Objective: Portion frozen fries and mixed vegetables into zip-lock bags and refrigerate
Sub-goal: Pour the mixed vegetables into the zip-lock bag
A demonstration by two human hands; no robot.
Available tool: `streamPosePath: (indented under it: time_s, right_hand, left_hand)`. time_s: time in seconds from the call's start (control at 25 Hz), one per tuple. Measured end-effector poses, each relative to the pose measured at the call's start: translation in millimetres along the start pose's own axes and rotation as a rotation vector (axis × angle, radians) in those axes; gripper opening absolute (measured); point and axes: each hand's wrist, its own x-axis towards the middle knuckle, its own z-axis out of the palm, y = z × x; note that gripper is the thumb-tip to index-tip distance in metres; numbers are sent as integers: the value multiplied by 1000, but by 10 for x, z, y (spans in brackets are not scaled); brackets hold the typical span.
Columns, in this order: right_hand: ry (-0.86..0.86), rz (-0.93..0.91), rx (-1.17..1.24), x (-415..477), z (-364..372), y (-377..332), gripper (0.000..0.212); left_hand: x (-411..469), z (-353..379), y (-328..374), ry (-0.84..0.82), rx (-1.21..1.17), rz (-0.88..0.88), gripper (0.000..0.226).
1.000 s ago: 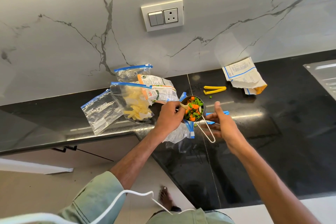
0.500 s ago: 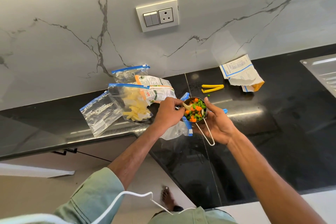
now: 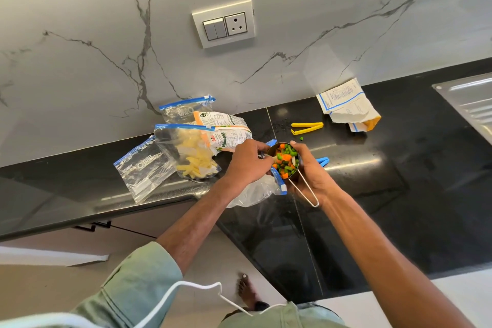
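Black polished tabletop [image 3: 399,194], backed by a marble wall [image 3: 80,34]. Steel measuring cup [image 3: 295,173], heaped with mixed vegetables [image 3: 285,160], is clasped round its bowl by the right hand [image 3: 310,172] above the tabletop. The mouth of a clear zip-lock bag [image 3: 255,192] is pinched just beside the cup by the left hand [image 3: 245,165]. A fries bag [image 3: 191,157], an empty bag [image 3: 143,170] and a vegetable packet [image 3: 229,130] are laid to the left; a yellow clip [image 3: 306,127] is set behind.
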Motion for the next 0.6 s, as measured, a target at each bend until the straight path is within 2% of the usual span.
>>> streamPosePath:
  time_s: [0.16,0.32,0.48,0.6]
  right_hand:
    - [20,-28,-102,32,55,-46,59]
    - [33,-34,-246,67,135,-117,66]
    - [74,-18,-286,71,135,-139,56]
    - [127,-5,-381,107,152,-125,69]
  left_hand:
    - [-30,26,34,31,167,14,36]
    - [-2,11,118,93,443,14,46]
    - [49,11,189,20,526,-15,51]
    - [101,-47,232,-79,517,-45,49]
